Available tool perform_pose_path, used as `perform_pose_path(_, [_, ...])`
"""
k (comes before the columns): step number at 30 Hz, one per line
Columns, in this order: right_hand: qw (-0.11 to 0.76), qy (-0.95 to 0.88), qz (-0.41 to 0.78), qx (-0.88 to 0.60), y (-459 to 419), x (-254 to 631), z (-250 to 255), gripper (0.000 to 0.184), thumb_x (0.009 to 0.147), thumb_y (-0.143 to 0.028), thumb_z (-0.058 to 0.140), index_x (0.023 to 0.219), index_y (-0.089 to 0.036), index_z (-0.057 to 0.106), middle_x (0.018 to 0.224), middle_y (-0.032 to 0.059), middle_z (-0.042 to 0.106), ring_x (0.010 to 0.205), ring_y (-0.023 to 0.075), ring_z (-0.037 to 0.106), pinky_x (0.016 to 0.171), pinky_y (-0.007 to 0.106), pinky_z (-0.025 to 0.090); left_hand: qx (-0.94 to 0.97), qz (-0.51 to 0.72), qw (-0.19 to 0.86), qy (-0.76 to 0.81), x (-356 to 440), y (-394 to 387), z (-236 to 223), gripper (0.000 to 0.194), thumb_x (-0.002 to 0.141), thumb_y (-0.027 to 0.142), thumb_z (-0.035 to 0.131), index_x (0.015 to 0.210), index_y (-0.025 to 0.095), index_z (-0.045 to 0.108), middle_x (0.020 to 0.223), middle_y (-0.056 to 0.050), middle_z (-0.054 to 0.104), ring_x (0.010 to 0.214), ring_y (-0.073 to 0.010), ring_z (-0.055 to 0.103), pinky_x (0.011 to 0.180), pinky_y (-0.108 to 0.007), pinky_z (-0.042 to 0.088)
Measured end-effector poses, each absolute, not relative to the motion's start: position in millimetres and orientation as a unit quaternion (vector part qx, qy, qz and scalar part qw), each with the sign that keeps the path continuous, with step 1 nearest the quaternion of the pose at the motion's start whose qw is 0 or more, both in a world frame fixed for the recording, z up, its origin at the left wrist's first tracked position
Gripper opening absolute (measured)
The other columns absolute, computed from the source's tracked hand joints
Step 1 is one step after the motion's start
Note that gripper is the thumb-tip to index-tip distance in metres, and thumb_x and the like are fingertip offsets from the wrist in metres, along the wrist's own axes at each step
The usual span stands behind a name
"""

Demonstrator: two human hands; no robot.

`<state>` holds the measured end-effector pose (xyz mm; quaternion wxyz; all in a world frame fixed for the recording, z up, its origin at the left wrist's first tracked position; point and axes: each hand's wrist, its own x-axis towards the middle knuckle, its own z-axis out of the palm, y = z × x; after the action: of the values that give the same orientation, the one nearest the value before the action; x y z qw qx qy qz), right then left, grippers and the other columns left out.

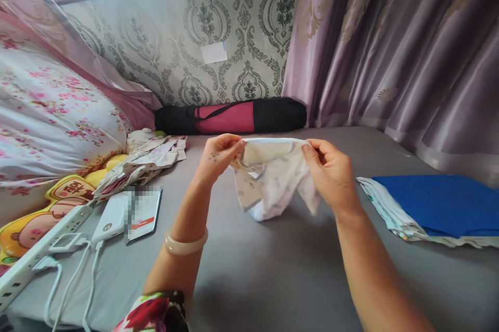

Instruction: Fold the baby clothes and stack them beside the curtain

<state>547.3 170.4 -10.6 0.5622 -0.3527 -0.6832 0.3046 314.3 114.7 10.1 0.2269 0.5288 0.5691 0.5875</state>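
A pale printed cloth (268, 186) is held up above the grey sheet (280, 275), its upper edge pulled taut and nearly level from left to right, its loose part hung downward in folds. The left end is pinched in the grip of the left hand (217, 156), the right end in that of the right hand (331, 173). Its overall long axis cannot be told.

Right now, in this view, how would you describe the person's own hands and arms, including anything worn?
The left hand and right hand are ungloved. The left arm wears a smooth, pale, rounded bangle and a floral sleeve in red, white and black. The right arm shows no sleeve.
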Motion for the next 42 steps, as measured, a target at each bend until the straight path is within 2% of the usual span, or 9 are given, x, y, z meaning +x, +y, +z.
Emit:
perform_pose_path(4, [0.532,-0.65,0.418,-0.346,166,568,4,0.029,0.082,-0.05,0.065,0.088,-0.023,0.069,0.07,-0.0004,0.065,0.058,0.014,0.059,0.052,0.025,0.047,0.578,0.519,0.304,0.551,308,117,-4,0.03,0.075,0.045,0.07,0.083,0.016,0.071,0.084,-0.004,0.067,0.076,-0.0139,0.06,0.067,-0.024,0.047])
perform_pose_path(6, [0.522,-0.633,0.448,-0.354,172,575,4,0.028,0.079,-0.05,0.067,0.082,-0.023,0.069,0.065,-0.0008,0.064,0.055,0.0142,0.057,0.049,0.026,0.046,0.59,0.509,0.341,0.526,312,121,-12,0.029,0.077,0.045,0.068,0.081,0.016,0.07,0.085,-0.003,0.066,0.08,-0.0132,0.059,0.073,-0.024,0.047])
perform_pose_path(10, [0.51,-0.612,0.474,-0.376,192,583,-6,0.029,0.075,-0.051,0.071,0.077,-0.022,0.068,0.06,-0.0016,0.063,0.052,0.0141,0.056,0.047,0.025,0.045,0.551,0.507,0.42,0.513,329,131,-32,0.035,0.081,0.052,0.061,0.08,0.018,0.063,0.065,0.003,0.054,0.062,-0.0088,0.049,0.058,-0.02,0.04])
perform_pose_path(15, [0.488,-0.596,0.47,-0.431,208,588,-17,0.032,0.07,-0.051,0.073,0.077,-0.02,0.068,0.058,-0.0021,0.063,0.052,0.0139,0.057,0.048,0.025,0.046,0.503,0.541,0.432,0.517,346,149,-63,0.036,0.083,0.055,0.057,0.084,0.019,0.057,0.064,0.005,0.048,0.055,-0.0068,0.041,0.049,-0.018,0.031])
perform_pose_path(18, [0.473,-0.578,0.468,-0.471,214,590,-22,0.033,0.067,-0.052,0.074,0.074,-0.02,0.067,0.059,-0.0019,0.063,0.052,0.0138,0.057,0.049,0.025,0.046,0.499,0.541,0.443,0.512,346,154,-76,0.037,0.086,0.055,0.053,0.093,0.019,0.057,0.065,0.004,0.05,0.056,-0.0073,0.043,0.052,-0.019,0.035])
perform_pose_path(21, [0.47,-0.558,0.463,-0.503,222,594,-28,0.033,0.063,-0.051,0.076,0.071,-0.021,0.067,0.059,-0.0013,0.064,0.053,0.0147,0.057,0.05,0.026,0.046,0.528,0.533,0.456,0.479,341,151,-77,0.039,0.089,0.055,0.05,0.102,0.019,0.055,0.078,0.0,0.057,0.067,-0.0099,0.052,0.064,-0.023,0.044])
perform_pose_path(27, [0.47,-0.548,0.457,-0.52,232,601,-36,0.033,0.061,-0.052,0.076,0.074,-0.022,0.068,0.063,0.0005,0.067,0.057,0.0176,0.059,0.053,0.029,0.048,0.719,0.421,0.284,0.473,339,135,-55,0.031,0.077,0.043,0.072,0.095,0.021,0.06,0.099,-0.004,0.055,0.091,-0.0162,0.052,0.082,-0.029,0.044])
perform_pose_path(34, [0.478,-0.553,0.445,-0.517,233,604,-37,0.036,0.06,-0.055,0.074,0.073,-0.022,0.068,0.064,0.0021,0.068,0.059,0.0188,0.06,0.053,0.029,0.046,0.789,0.301,0.113,0.524,355,138,-65,0.01,0.081,0.026,0.068,0.086,0.02,0.061,0.094,-0.004,0.057,0.091,-0.0197,0.051,0.087,-0.035,0.041])
perform_pose_path(42, [0.485,-0.578,0.415,-0.508,230,605,-35,0.039,0.062,-0.055,0.074,0.076,-0.019,0.071,0.069,0.0019,0.069,0.064,0.0169,0.059,0.06,0.028,0.046,0.752,0.311,0.079,0.575,351,150,-82,0.009,0.083,0.024,0.063,0.075,0.019,0.062,0.09,-0.005,0.062,0.088,-0.0203,0.056,0.086,-0.035,0.042])
